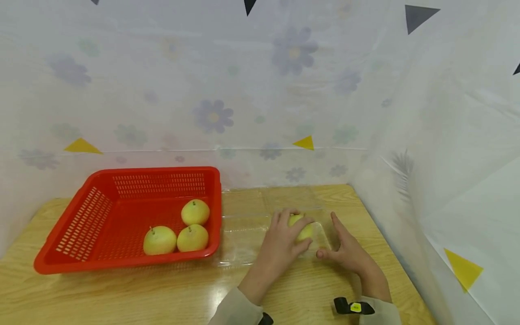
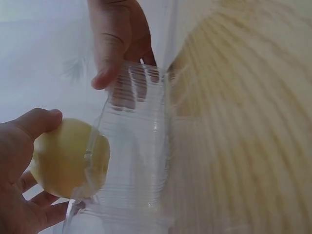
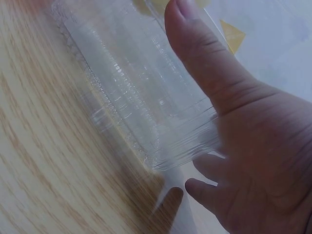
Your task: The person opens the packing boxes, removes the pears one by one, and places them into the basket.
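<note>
My left hand (image 1: 279,238) grips a round yellow pear (image 1: 305,228) from above, at the right part of a clear plastic box (image 1: 243,246). In the left wrist view the pear (image 2: 68,158) is at the box's rim, partly behind the clear wall, with the thumb and fingers around it. My right hand (image 1: 354,256) is beside the box's right end, thumb and fingers spread and holding nothing. The right wrist view shows its fingers close to the box's end wall (image 3: 187,146); whether they touch it I cannot tell.
A red plastic basket (image 1: 134,263) stands on the left of the wooden table (image 1: 162,293). Three yellow pears (image 1: 160,240) lie in its right part. The box's clear lid (image 1: 290,198) lies folded back behind it. Patterned white sheeting (image 1: 252,90) hangs behind and to the right.
</note>
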A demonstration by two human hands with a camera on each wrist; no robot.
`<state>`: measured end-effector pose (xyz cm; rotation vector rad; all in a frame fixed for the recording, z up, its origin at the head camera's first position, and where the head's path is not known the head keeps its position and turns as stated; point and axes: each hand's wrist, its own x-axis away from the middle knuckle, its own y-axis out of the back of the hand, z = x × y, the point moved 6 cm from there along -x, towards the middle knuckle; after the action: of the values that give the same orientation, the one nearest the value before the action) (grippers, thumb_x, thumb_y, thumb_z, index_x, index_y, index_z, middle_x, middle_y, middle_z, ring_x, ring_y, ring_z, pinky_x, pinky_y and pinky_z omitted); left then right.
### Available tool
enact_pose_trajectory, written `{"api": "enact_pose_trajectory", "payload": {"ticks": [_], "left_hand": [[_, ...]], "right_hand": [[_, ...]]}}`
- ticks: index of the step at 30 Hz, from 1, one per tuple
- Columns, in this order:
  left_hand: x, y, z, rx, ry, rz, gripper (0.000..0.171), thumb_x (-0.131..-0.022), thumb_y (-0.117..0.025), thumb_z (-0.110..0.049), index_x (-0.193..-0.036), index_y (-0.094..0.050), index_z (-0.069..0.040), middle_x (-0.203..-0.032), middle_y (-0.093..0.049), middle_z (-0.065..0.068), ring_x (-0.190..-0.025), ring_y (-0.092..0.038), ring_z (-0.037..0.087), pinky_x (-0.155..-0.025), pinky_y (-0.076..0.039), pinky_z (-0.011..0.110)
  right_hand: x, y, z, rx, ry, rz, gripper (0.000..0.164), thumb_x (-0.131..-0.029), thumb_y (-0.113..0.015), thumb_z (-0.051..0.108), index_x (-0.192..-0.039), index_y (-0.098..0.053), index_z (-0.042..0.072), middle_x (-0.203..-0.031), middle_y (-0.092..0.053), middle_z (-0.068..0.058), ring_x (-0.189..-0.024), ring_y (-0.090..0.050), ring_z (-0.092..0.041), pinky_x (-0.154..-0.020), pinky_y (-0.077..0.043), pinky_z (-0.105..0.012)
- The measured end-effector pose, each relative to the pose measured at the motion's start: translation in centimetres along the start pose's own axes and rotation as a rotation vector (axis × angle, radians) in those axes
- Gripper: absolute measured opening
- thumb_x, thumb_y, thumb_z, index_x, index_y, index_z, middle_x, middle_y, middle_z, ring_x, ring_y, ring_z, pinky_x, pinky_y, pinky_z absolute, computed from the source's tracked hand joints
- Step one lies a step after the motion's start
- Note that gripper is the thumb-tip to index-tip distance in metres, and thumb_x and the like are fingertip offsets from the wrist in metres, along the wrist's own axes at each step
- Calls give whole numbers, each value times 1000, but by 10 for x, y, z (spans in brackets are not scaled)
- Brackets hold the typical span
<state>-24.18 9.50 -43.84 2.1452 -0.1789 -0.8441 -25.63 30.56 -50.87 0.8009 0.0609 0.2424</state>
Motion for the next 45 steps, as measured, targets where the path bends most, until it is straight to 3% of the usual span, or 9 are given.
{"api": "enact_pose_trajectory", "payload": {"ticks": [13, 21, 34, 41, 45], "left_hand": [[-5, 36, 9, 59, 92, -98, 43, -84, -80, -35, -125, -66, -33, -133, -54, 1, -119, -52, 24, -75, -57, 29], [-4, 63, 15, 78, 102, -167, 44, -82, -82, -29, -124, -67, -31, -130, -55, 2, -117, -51, 25, -77, -58, 31], [-2, 88, 14, 70, 81, -245, 43, -81, -83, -27, -122, -68, -29, -126, -57, 3, -116, -53, 27, -78, -58, 32], [2, 98, 23, 60, 141, -240, 44, -82, -82, -28, -124, -68, -31, -128, -54, -1, -120, -49, 22, -80, -58, 32], [5, 102, 25, 67, 141, -239, 43, -83, -81, -29, -123, -68, -32, -127, -55, -1, -119, -51, 23, -81, -58, 33]], "right_hand": [[-1, 1, -2, 4, 5, -12, 125, -77, -85, 36, -160, 4, 7, -165, -3, -23, -149, -10, -50, -111, -21, -71], [-2, 0, 0, 2, 13, -10, 124, -78, -84, 37, -159, 3, 5, -165, -3, -24, -148, -10, -50, -112, -20, -71], [-1, -1, 1, 4, 20, -17, 124, -77, -84, 37, -159, 3, 5, -165, -3, -25, -148, -9, -51, -112, -19, -71], [-2, -1, 0, 7, 26, -1, 124, -78, -84, 37, -159, 4, 5, -165, -1, -24, -148, -8, -50, -113, -18, -70], [-1, 0, 0, 20, 20, -5, 124, -78, -84, 37, -159, 4, 4, -165, -2, -24, -148, -9, -50, -113, -19, -70]]}}
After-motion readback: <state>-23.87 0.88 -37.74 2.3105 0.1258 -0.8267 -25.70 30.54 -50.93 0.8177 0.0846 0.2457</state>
